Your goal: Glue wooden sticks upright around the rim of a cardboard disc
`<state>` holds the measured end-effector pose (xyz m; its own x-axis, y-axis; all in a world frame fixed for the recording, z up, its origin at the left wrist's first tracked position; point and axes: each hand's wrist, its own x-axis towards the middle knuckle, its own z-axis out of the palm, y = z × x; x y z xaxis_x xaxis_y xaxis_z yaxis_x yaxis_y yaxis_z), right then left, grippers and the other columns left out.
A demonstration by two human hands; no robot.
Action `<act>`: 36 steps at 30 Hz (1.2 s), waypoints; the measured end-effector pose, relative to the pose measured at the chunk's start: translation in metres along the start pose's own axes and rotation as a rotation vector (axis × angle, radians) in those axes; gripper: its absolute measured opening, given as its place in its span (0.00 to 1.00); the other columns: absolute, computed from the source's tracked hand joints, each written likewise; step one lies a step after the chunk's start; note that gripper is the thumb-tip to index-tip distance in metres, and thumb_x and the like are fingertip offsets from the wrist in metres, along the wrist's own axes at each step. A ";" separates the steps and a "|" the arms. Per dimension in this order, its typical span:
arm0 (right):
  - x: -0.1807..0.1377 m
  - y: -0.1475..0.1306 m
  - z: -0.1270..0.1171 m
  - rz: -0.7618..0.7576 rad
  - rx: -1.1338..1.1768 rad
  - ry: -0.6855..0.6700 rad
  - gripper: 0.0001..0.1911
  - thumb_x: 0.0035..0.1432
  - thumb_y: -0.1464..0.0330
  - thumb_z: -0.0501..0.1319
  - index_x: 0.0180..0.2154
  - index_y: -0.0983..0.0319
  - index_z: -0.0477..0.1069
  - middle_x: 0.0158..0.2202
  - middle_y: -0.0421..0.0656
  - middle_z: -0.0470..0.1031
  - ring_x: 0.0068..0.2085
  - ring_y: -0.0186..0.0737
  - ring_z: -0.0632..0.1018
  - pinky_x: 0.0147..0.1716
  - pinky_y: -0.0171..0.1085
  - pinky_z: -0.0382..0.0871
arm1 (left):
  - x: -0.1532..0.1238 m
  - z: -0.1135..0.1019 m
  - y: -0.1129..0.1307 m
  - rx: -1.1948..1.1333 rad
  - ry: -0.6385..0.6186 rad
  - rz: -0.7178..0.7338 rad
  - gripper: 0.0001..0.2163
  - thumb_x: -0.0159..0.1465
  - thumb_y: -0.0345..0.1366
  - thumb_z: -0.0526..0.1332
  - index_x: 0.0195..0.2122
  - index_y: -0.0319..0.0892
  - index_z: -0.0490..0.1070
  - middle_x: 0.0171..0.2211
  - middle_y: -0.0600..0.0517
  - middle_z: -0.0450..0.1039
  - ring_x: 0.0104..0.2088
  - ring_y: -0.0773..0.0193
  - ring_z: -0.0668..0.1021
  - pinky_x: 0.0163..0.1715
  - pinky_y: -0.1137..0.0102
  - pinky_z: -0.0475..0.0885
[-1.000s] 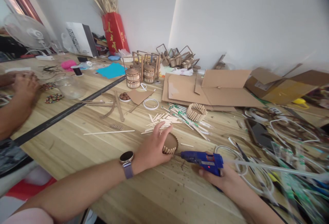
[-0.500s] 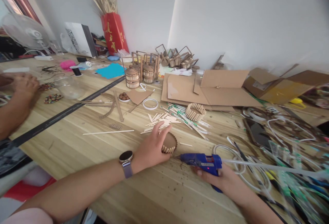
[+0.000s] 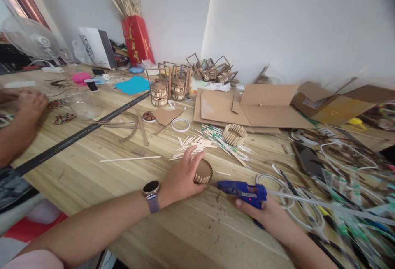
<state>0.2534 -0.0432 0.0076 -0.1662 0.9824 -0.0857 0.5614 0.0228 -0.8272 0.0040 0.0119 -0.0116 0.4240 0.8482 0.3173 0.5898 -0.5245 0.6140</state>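
Observation:
My left hand [image 3: 182, 176], with a watch [image 3: 151, 188] on its wrist, curls around a small round cardboard base [image 3: 203, 169]. Short wooden sticks stand along part of the base's near rim, and its far edge shows corrugation. In my right hand [image 3: 265, 213] is a blue hot glue gun [image 3: 240, 189], with a small red light lit and a long clear glue stick [image 3: 296, 198] out of its back. Its nozzle points left, close to the near right edge of the base. Whether the two touch I cannot tell.
Cut sticks [image 3: 197, 143] lie loosely behind the base, near a finished stick ring [image 3: 234, 135]. Cardboard sheets [image 3: 271, 114] and small lidded baskets [image 3: 159, 93] stand farther back. Cables and a phone [image 3: 310, 158] crowd the right. Another person's hands [image 3: 31, 100] rest at left.
The glue gun has risen very slightly, its nozzle staying by the base's near edge. My left hand and the base look unmoved.

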 end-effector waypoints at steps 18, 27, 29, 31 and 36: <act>0.001 -0.005 0.004 -0.007 -0.110 0.079 0.20 0.53 0.53 0.62 0.40 0.58 0.80 0.38 0.43 0.84 0.40 0.50 0.81 0.43 0.43 0.77 | -0.001 0.000 0.000 -0.004 -0.009 -0.018 0.43 0.51 0.30 0.69 0.65 0.51 0.49 0.66 0.41 0.45 0.65 0.44 0.61 0.59 0.50 0.66; 0.007 -0.005 0.001 -0.012 -0.165 -0.010 0.26 0.54 0.51 0.59 0.44 0.63 0.79 0.44 0.49 0.82 0.45 0.54 0.81 0.47 0.47 0.76 | -0.001 0.001 -0.001 0.019 -0.011 -0.018 0.42 0.52 0.31 0.68 0.66 0.50 0.49 0.66 0.41 0.45 0.65 0.43 0.59 0.59 0.50 0.65; 0.007 -0.005 0.001 -0.021 -0.160 -0.006 0.26 0.54 0.51 0.59 0.44 0.62 0.79 0.44 0.48 0.82 0.45 0.54 0.81 0.47 0.48 0.76 | -0.001 0.001 -0.001 0.019 -0.009 -0.011 0.42 0.52 0.31 0.68 0.66 0.50 0.48 0.66 0.41 0.45 0.65 0.43 0.59 0.59 0.50 0.65; 0.006 -0.007 0.002 -0.030 -0.155 -0.004 0.25 0.54 0.51 0.59 0.44 0.62 0.79 0.44 0.48 0.82 0.44 0.54 0.81 0.47 0.48 0.75 | -0.001 0.001 -0.001 0.022 -0.007 -0.007 0.42 0.52 0.31 0.68 0.66 0.50 0.48 0.66 0.41 0.45 0.66 0.43 0.59 0.59 0.50 0.65; 0.006 -0.009 0.002 -0.045 -0.150 0.001 0.24 0.54 0.52 0.60 0.44 0.61 0.79 0.43 0.47 0.83 0.43 0.53 0.82 0.49 0.49 0.75 | -0.001 0.001 -0.001 0.024 -0.007 -0.011 0.42 0.52 0.31 0.68 0.66 0.49 0.49 0.66 0.41 0.45 0.66 0.42 0.58 0.60 0.50 0.65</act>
<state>0.2459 -0.0380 0.0134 -0.1932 0.9799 -0.0498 0.6683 0.0943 -0.7379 0.0037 0.0119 -0.0136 0.4220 0.8534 0.3060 0.6107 -0.5171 0.5997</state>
